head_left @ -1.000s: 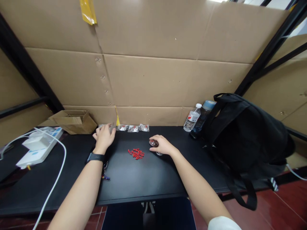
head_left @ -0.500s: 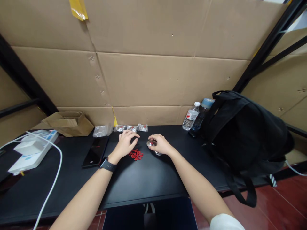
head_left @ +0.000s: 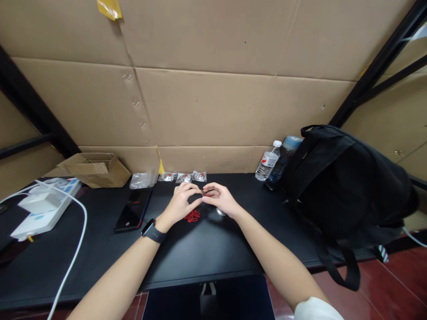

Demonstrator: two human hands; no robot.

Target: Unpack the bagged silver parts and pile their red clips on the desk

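My left hand [head_left: 183, 201] and my right hand [head_left: 222, 200] meet over the black table [head_left: 213, 253]. Between their fingertips is a thin round silver disc [head_left: 202, 194], seen almost edge-on, with a bit of red by the right fingers. Both hands are closed in a pinch on it, though the fingers hide most of it. Below my left hand lies a small pile of red pieces [head_left: 192, 216], partly covered by the thumb. Another silver round thing [head_left: 220, 212] rests on the table under my right hand, mostly hidden.
Several small clear packets [head_left: 184, 178] with silver and red contents line the cardboard wall, beside clear plastic bags [head_left: 142, 181]. At left are a phone [head_left: 134, 209], a paper bag [head_left: 100, 171] and a white power strip [head_left: 43, 215]. A water bottle [head_left: 267, 162] and black backpack [head_left: 347, 191] stand right.
My right hand has brought the silver disc left and turned it nearly edge-on. My left hand has moved right, and its fingers now close on the disc.
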